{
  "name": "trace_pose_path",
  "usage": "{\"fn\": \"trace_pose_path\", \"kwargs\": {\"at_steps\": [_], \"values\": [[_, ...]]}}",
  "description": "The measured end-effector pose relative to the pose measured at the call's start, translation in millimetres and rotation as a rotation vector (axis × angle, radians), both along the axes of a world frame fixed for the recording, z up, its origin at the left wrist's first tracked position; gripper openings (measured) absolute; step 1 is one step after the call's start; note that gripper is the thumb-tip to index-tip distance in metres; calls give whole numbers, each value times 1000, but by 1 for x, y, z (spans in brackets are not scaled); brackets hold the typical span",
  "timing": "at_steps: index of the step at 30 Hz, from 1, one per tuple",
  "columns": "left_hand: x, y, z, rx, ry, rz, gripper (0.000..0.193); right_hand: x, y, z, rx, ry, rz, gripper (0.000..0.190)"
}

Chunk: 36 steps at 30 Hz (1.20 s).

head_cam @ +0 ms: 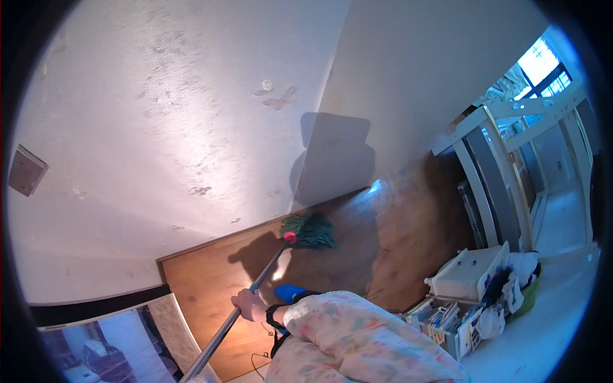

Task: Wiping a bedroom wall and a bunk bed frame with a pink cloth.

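My right hand (250,304), with a dark band at the wrist, is closed around the metal handle of a mop (218,337). The handle runs from the bottom edge up to a round red joint (290,237). Beyond this joint, the green strands of the mop head (311,230) lie on the wood floor (402,258), close to the foot of the wall. My left hand is out of view. Below the right hand's wrist is floral-patterned clothing (345,330). A blue shoe (289,293) shows just beyond the hand.
A pale patterned wall (215,119) meets a plain wall (392,95) at a corner. White slatted furniture (507,177) stands at right, near a small white cabinet (467,275) and a bin of books and papers (443,318). A thin cable (258,356) lies near my feet.
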<state>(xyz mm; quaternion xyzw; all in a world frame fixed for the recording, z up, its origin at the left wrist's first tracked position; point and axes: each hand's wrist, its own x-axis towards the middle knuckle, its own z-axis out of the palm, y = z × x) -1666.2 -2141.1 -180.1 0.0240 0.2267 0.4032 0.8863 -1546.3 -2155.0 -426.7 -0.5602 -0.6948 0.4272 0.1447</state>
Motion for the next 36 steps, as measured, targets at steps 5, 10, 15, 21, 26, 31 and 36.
{"fn": "trace_pose_path", "kwargs": {"at_steps": [5,10,15,21,26,31,36], "values": [[-71,-15,21,100,258,142,44,-81,14,-25,134,90,39,7],[-192,-116,59,151,662,548,47,-141,14,-9,326,359,24,9],[-294,-181,53,184,917,819,50,-294,0,-43,79,325,294,12],[-389,-241,40,91,1212,1142,53,-432,-32,-61,94,206,634,15],[-444,-266,75,9,1375,1250,58,-524,-93,-14,27,159,771,14],[-486,-241,89,-56,1455,1229,66,-593,-89,-7,14,352,756,15],[-556,-203,97,137,1359,1076,76,-672,-44,-2,69,598,612,11]]}}
